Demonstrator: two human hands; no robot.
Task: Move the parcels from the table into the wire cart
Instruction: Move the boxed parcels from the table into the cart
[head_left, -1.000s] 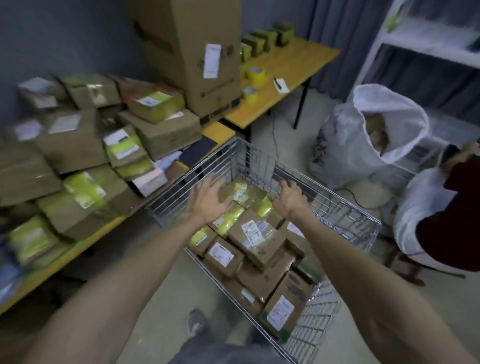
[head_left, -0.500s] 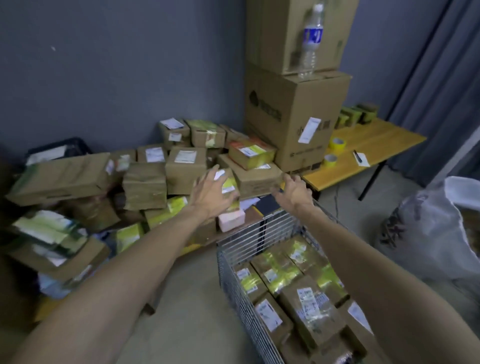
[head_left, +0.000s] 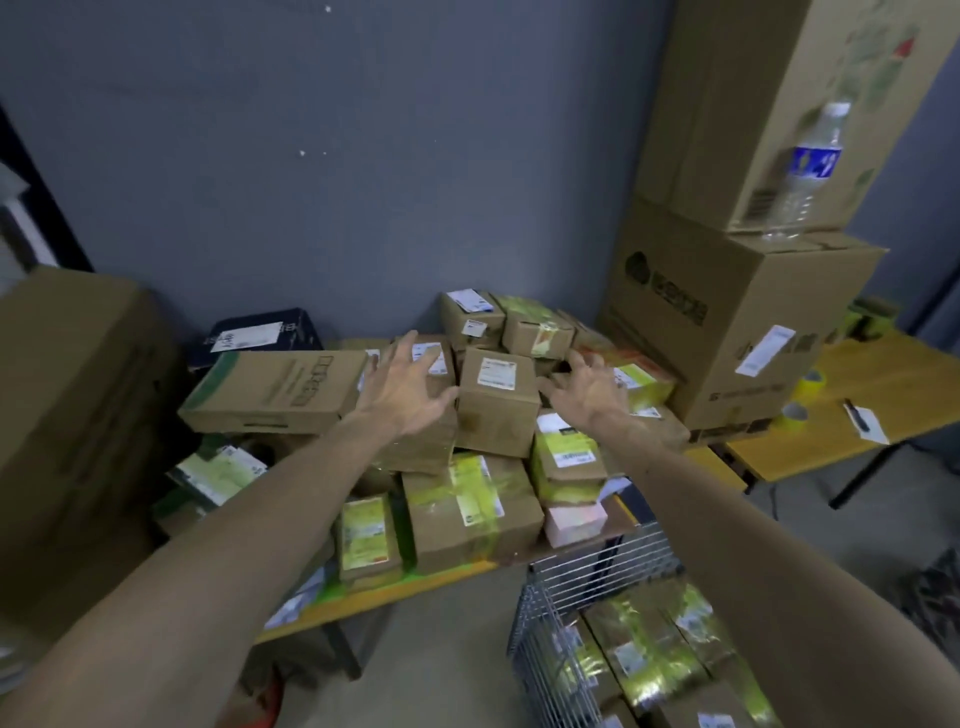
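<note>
A heap of brown cardboard parcels with white labels and yellow-green tape covers the yellow table (head_left: 395, 592) against the grey wall. One labelled brown parcel (head_left: 497, 400) stands near the top of the heap. My left hand (head_left: 402, 389) is spread just left of it and my right hand (head_left: 587, 387) is spread just right of it; both hold nothing. The wire cart (head_left: 597, 571) stands at the lower right beside the table's edge, with several taped parcels (head_left: 649, 644) inside.
Two large cartons (head_left: 727, 322) are stacked on the right end of the table, with a water bottle (head_left: 805, 171) on the lower one. A long flat carton (head_left: 275, 389) lies at the left. Yellow tape rolls (head_left: 810, 384) and a paper slip (head_left: 865, 421) lie on the right table. A big box (head_left: 67, 415) stands far left.
My view has swung from the cart up to the table. Both hands left the cart and reached forward and up over the heap, now flanking the labelled brown parcel.
</note>
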